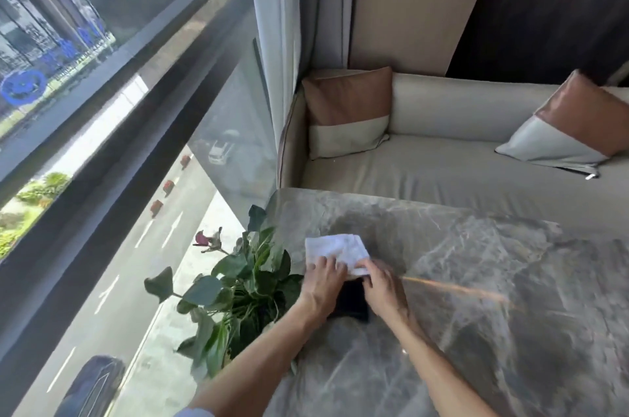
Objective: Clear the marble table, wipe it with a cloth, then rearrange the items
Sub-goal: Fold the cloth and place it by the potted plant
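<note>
We see a white folded cloth lying on the grey veined marble desk, near its left edge. Our left hand presses the cloth's near edge, fingers fairly straight and spread. Our right hand pinches the cloth's near-right corner with curled fingers. A flat black rectangular object lies on the desk between both wrists, partly hidden; we can't tell what it is. A green leafy plant sits just beside the desk's left edge. Beyond the desk is a beige sofa with two brown-and-grey cushions.
</note>
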Motion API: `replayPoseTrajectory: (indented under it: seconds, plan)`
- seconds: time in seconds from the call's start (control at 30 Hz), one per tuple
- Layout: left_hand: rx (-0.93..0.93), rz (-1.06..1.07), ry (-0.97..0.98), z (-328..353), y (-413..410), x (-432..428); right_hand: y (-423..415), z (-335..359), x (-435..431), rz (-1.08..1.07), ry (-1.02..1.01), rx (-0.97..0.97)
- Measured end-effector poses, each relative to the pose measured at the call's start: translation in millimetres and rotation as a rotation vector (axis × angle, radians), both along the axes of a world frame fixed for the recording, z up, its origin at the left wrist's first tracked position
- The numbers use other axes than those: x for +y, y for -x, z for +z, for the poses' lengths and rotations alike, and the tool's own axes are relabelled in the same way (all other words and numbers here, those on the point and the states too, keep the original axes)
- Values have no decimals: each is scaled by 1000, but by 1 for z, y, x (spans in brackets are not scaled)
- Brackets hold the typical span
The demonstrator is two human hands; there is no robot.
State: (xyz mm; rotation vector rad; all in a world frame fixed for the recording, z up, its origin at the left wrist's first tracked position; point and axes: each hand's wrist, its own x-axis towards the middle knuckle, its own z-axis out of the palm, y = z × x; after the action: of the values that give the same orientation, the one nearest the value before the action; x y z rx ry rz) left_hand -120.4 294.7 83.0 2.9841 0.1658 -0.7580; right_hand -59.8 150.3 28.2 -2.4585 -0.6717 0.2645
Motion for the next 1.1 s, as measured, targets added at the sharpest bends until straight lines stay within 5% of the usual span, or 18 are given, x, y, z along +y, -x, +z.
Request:
replayPoseTrajectory:
  seconds: [0.13,0.3,0.4,0.73,0.9,1.0,1.1]
  plan:
    - [271,15,-66,-40,27,-19,38,-49,-8,71,134,85]
    - [155,77,0,-43,24,-23,30,-49,2,-209,96,102]
    - [162,56,-69,-49,16,-17,15,-41,17,-398,159,296]
    - [-4,122,25,-77,25,-20,21,-43,12,-569,141,556]
    - [4,178,-38,-81,47,-30,48,-57,0,-522,65,463]
    - [-72,169,-36,-102,56,-31,62,-51,1,-302,127,172]
    - [-116,299,16,-121,67,-30,76,-44,4,-76,291,108]
